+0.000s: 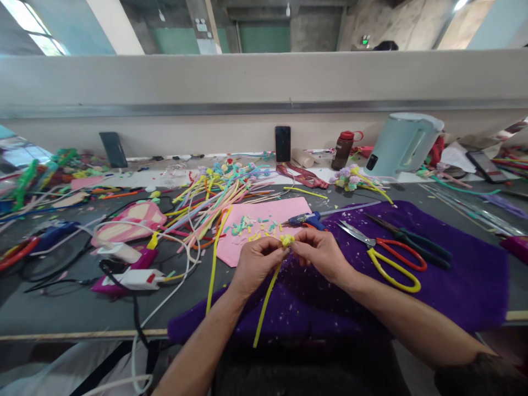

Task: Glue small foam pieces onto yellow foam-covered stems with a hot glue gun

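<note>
Between my two hands is a small yellow fuzzy flower (287,240), with a yellow stem (267,305) hanging down below it. My left hand (262,261) pinches it from the left, at the top of the stem. On the right, the closed fingers of my right hand (315,253) grip the flower's edge. Just beyond the hands lies a pink sheet (235,250) with small yellow and teal cut pieces on it. A blue glue gun (314,220) rests at the sheet's right edge. Both hands are above a purple cloth (466,264).
Scissors (398,242) with red and yellow handles and dark pliers (429,247) lie on the right. Behind stand a kettle (402,144), a bottle (342,151) and a phone (282,144). Left are power strips (127,278), cables and a pile of coloured stems (223,192).
</note>
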`<state>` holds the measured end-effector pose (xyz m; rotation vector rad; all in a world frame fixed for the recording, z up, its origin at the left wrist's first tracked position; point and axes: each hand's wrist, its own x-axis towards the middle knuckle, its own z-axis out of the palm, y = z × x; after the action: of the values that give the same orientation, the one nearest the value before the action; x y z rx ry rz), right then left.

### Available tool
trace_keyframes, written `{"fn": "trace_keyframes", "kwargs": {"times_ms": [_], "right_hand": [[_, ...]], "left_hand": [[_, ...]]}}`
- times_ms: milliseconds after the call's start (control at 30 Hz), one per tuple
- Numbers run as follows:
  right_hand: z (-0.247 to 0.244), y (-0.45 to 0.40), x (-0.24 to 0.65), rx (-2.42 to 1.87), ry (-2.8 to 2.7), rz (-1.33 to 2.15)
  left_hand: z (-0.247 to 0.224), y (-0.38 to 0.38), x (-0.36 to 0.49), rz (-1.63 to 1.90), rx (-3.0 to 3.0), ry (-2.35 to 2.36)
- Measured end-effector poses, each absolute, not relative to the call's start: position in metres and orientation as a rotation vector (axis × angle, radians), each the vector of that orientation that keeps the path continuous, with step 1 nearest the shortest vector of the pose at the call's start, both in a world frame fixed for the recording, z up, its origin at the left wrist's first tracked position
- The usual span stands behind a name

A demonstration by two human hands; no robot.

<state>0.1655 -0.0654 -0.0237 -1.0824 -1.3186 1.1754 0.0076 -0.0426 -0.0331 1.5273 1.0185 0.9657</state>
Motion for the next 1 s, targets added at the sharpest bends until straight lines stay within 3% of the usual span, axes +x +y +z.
{"fn": "trace_keyframes", "kwargs": {"times_ms": [667,1000], "right_hand": [[-0.027,-0.062,0.173,-1.144,-1.411,1.147],[-0.02,-0.047,0.202,-0.983,-1.432,1.417]], "left_hand": [[-0.029,-0.039,0.002,0.986,1.346,0.954],[-0.03,-0.049,0.008,0.842,1.785,0.966]]}}
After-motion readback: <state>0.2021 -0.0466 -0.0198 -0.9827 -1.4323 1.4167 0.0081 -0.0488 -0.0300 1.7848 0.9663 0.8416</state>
